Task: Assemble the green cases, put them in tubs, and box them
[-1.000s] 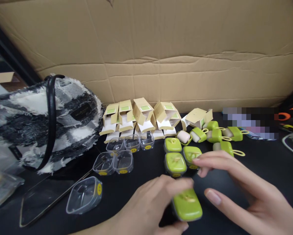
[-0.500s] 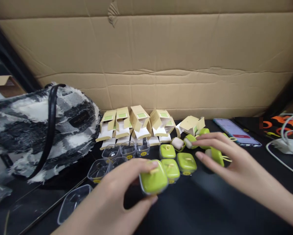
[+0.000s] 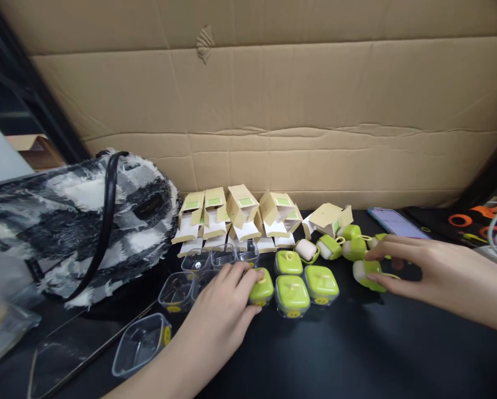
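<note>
Far left stood one shaggy black-and-white bag (image 3: 65,221) with a dark handle. Next came six clear open containers (image 3: 142,343) on the black surface (image 3: 314,354): three in a back row, two before them (one mostly behind the left hand), one nearest the person. Behind these sat a cluster of open cartons (image 3: 242,213), too overlapped for a sure count; one more carton (image 3: 327,219) lay apart to the right. Left hand (image 3: 225,302): fingers closed round one green-lidded container (image 3: 261,289), just left of three other lidded containers (image 3: 292,296), four in all. Further right, I counted six green cases, one partly hidden. Right hand (image 3: 429,271): thumb and index finger pinched the nearest green case (image 3: 368,269). Beyond it lay one phone (image 3: 398,223).
</note>
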The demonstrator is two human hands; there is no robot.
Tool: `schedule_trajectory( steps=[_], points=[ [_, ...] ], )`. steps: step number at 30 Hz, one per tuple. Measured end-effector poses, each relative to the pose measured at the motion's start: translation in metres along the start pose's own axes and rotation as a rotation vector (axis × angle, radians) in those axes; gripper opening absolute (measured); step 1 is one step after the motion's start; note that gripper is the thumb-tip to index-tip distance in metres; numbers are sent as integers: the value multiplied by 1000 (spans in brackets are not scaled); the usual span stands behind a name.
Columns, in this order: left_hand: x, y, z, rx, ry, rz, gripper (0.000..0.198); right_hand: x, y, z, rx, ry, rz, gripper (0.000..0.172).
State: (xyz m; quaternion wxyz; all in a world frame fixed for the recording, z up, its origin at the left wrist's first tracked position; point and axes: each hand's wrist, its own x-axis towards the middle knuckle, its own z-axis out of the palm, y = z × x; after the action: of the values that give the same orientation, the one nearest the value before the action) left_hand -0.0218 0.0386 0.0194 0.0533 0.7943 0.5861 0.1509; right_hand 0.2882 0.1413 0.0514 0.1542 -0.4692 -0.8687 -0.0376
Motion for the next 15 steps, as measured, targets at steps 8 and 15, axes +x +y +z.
schedule_trajectory(
  steps=[8,15],
  points=[
    [9,8,-2,142,60,19,46,-3,15,9,-85,-151,50,26],
    [-2,-11,-32,305,31,29,54,-8,22,21,-77,-201,83,30]
  ],
)
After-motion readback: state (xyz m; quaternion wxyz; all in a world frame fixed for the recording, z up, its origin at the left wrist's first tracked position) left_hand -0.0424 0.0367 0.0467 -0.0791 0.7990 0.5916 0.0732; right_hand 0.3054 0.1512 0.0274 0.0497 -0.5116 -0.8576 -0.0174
